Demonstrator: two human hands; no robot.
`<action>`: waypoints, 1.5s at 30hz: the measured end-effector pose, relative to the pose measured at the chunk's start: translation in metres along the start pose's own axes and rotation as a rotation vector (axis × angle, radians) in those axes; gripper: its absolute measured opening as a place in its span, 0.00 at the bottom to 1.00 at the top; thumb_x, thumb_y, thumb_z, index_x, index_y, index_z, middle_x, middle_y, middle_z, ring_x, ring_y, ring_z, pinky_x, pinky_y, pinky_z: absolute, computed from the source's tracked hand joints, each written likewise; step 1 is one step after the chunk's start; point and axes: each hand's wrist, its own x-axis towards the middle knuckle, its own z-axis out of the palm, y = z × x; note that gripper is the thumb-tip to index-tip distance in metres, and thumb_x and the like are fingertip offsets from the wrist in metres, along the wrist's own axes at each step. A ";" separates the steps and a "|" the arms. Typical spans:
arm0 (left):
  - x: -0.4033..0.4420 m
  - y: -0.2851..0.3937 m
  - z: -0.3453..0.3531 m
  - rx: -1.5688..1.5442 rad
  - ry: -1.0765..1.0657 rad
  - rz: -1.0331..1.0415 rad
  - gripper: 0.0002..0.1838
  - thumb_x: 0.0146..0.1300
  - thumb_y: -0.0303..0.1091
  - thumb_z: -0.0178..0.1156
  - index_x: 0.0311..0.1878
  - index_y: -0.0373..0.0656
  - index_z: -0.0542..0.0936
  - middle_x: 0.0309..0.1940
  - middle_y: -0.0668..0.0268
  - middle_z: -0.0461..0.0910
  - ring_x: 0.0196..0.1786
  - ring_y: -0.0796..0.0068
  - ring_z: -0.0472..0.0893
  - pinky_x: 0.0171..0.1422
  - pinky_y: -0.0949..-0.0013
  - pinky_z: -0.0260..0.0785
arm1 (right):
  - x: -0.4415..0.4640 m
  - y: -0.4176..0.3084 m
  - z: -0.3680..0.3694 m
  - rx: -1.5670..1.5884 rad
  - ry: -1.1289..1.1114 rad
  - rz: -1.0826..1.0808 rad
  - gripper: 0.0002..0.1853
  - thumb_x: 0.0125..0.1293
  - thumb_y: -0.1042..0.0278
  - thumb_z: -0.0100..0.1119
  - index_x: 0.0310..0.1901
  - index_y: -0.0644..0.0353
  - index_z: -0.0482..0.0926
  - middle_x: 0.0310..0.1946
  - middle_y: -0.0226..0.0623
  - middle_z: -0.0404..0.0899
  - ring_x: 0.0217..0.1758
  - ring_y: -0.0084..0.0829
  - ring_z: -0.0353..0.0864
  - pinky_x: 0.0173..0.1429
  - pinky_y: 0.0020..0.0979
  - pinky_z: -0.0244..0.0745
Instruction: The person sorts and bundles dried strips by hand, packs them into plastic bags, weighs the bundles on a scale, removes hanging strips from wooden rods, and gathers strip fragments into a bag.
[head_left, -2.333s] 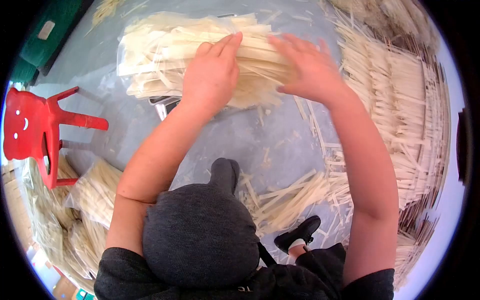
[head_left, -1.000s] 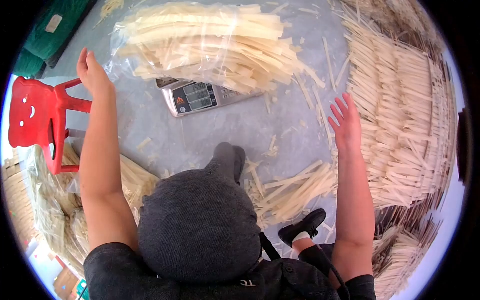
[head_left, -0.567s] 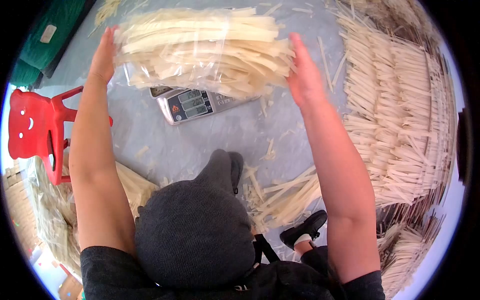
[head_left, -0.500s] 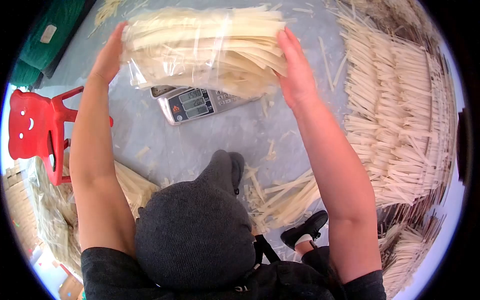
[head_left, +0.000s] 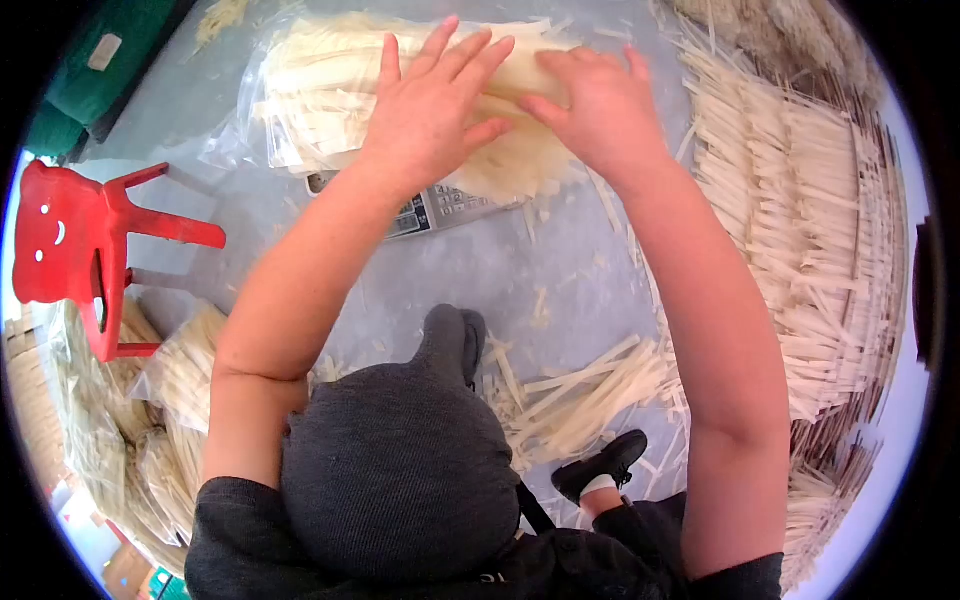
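A bundle of pale, flat dried strips (head_left: 320,85) in a clear plastic bag lies across a digital scale (head_left: 465,205). The bag covers the left part of the bundle, and loose film spreads past that end. Fingers spread, my left hand (head_left: 425,115) rests over the bundle's middle and looks open. My right hand (head_left: 605,110) is over the right end where the strips are bare, its thumb and fingers apart. Neither hand is wrapped round anything. My left hand and forearm hide part of the scale's display.
A long stack of similar strips (head_left: 790,230) runs down the right side. More strips (head_left: 590,400) lie scattered on the grey floor (head_left: 510,275) near a black shoe (head_left: 602,467). At left are a red stool (head_left: 75,235), bagged bundles (head_left: 165,440) and green sacks (head_left: 95,75).
My hands have moved from the bundle's two ends inward onto its top, the left going right. The bundle has come to rest lower on the scale, and loose bag film now spreads at its left.
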 end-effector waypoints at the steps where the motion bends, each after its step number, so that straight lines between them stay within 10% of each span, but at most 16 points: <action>1: -0.001 -0.003 0.003 0.006 0.002 0.000 0.35 0.57 0.50 0.66 0.68 0.55 0.68 0.67 0.66 0.68 0.74 0.62 0.59 0.75 0.40 0.46 | 0.004 -0.004 -0.006 0.011 -0.155 -0.007 0.17 0.60 0.56 0.62 0.46 0.55 0.80 0.41 0.38 0.81 0.49 0.38 0.78 0.60 0.39 0.64; 18: -0.020 -0.034 -0.001 0.035 -0.077 -0.064 0.34 0.58 0.60 0.61 0.67 0.65 0.69 0.69 0.70 0.65 0.75 0.58 0.56 0.76 0.36 0.32 | -0.030 0.016 -0.047 0.352 -0.230 0.019 0.17 0.56 0.59 0.68 0.46 0.55 0.82 0.36 0.37 0.83 0.42 0.39 0.80 0.47 0.35 0.72; 21: -0.016 -0.035 0.005 -0.084 -0.095 -0.152 0.33 0.60 0.63 0.57 0.67 0.63 0.70 0.70 0.67 0.64 0.76 0.56 0.54 0.76 0.36 0.30 | -0.010 0.018 -0.023 0.112 0.179 -0.121 0.17 0.56 0.56 0.68 0.44 0.57 0.83 0.36 0.40 0.83 0.40 0.41 0.81 0.45 0.35 0.74; 23: -0.016 -0.029 0.013 -0.046 -0.051 -0.144 0.33 0.61 0.63 0.57 0.67 0.61 0.71 0.70 0.65 0.63 0.76 0.56 0.54 0.76 0.37 0.30 | -0.006 0.010 -0.010 0.251 -0.332 0.320 0.21 0.54 0.47 0.67 0.41 0.57 0.84 0.34 0.41 0.84 0.40 0.43 0.82 0.47 0.38 0.74; 26: -0.016 -0.030 0.014 0.001 0.000 -0.151 0.34 0.61 0.63 0.57 0.67 0.58 0.71 0.70 0.63 0.63 0.76 0.56 0.54 0.76 0.38 0.30 | 0.001 0.010 -0.014 0.437 -0.480 0.476 0.18 0.54 0.50 0.66 0.38 0.56 0.84 0.33 0.40 0.84 0.38 0.41 0.82 0.43 0.37 0.74; 35: -0.018 -0.037 0.016 0.008 0.021 -0.202 0.36 0.60 0.62 0.58 0.69 0.59 0.68 0.71 0.60 0.62 0.76 0.55 0.54 0.77 0.40 0.31 | -0.020 0.089 -0.044 0.559 -0.578 0.573 0.15 0.56 0.55 0.67 0.30 0.60 0.82 0.25 0.31 0.80 0.28 0.26 0.75 0.36 0.29 0.71; 43: -0.016 -0.029 0.013 -0.034 -0.026 -0.198 0.36 0.59 0.59 0.60 0.70 0.63 0.66 0.71 0.59 0.61 0.76 0.55 0.54 0.76 0.38 0.31 | -0.014 0.038 -0.012 0.027 -0.128 0.010 0.27 0.60 0.38 0.59 0.53 0.49 0.81 0.49 0.39 0.82 0.57 0.38 0.76 0.57 0.38 0.72; 45: -0.017 -0.033 0.017 -0.040 -0.002 -0.228 0.39 0.57 0.60 0.61 0.71 0.63 0.64 0.72 0.59 0.60 0.76 0.55 0.54 0.76 0.38 0.32 | -0.011 0.033 -0.009 0.059 -0.495 0.196 0.23 0.62 0.41 0.56 0.44 0.53 0.83 0.38 0.36 0.84 0.47 0.39 0.81 0.54 0.39 0.73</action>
